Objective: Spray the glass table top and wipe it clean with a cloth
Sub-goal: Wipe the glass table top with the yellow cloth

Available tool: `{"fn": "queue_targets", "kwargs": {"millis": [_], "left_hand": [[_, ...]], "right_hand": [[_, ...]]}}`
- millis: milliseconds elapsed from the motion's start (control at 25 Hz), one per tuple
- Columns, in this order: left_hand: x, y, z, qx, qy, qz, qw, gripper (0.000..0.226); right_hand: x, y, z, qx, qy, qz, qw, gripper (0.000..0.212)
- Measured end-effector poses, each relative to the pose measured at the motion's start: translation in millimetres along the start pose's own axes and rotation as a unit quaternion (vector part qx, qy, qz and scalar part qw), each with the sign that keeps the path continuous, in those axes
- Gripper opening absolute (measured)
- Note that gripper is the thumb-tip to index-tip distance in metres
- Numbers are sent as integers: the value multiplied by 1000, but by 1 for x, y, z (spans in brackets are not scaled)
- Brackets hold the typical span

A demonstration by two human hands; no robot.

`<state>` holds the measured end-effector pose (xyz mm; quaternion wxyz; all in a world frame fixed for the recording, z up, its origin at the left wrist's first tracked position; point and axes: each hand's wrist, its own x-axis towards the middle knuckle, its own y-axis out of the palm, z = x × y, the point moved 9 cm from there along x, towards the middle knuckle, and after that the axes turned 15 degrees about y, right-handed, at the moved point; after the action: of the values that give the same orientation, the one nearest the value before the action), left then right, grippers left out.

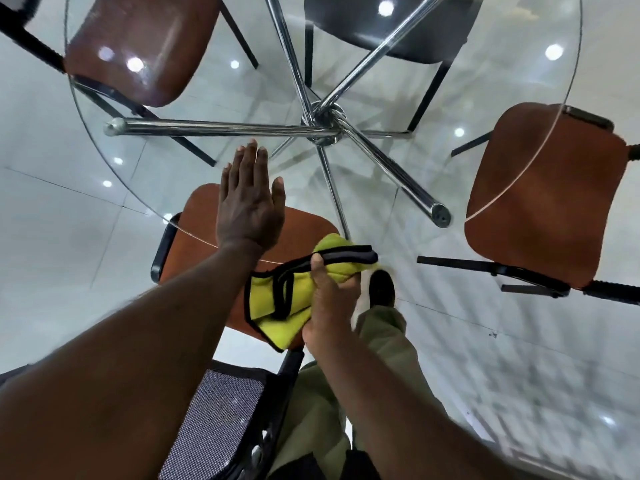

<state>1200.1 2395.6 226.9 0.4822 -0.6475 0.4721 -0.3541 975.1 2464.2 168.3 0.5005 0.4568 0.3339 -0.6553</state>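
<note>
The round glass table top [398,81] fills the upper view, with chrome legs [322,123] crossing beneath it. My left hand [247,199] lies flat with straight fingers near the table's front edge and holds nothing. My right hand [329,299] grips a yellow cloth with black trim [273,306], bunched and held just off the near rim, above a chair seat. No spray bottle is in view.
Brown chair seats stand at the far left [138,46], at the right [543,199] and under the near rim [301,233]. A black seat [398,26] is at the back. A mesh chair back [214,414] is close to my legs. The floor is pale tile.
</note>
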Motion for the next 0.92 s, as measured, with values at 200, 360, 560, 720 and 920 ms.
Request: {"fn": "queue_targets", "kwargs": {"millis": [200, 360, 560, 720, 920], "left_hand": [[-1, -1, 2, -4, -5, -8, 1000, 62], [-1, -1, 2, -6, -8, -7, 1000, 61], [-1, -1, 1, -7, -9, -3, 1000, 61], [-1, -2, 0, -8, -8, -3, 1000, 62], [-2, -3, 0, -8, -11, -3, 1000, 61]], "right_hand": [[11, -37, 38, 4, -11, 9, 1000, 37], [22, -55, 63, 55, -43, -12, 998, 43], [12, -13, 5, -11, 61, 43, 997, 36], [-14, -37, 40, -204, 39, 50, 977, 44], [-89, -27, 164, -442, -225, 54, 867, 57]]}}
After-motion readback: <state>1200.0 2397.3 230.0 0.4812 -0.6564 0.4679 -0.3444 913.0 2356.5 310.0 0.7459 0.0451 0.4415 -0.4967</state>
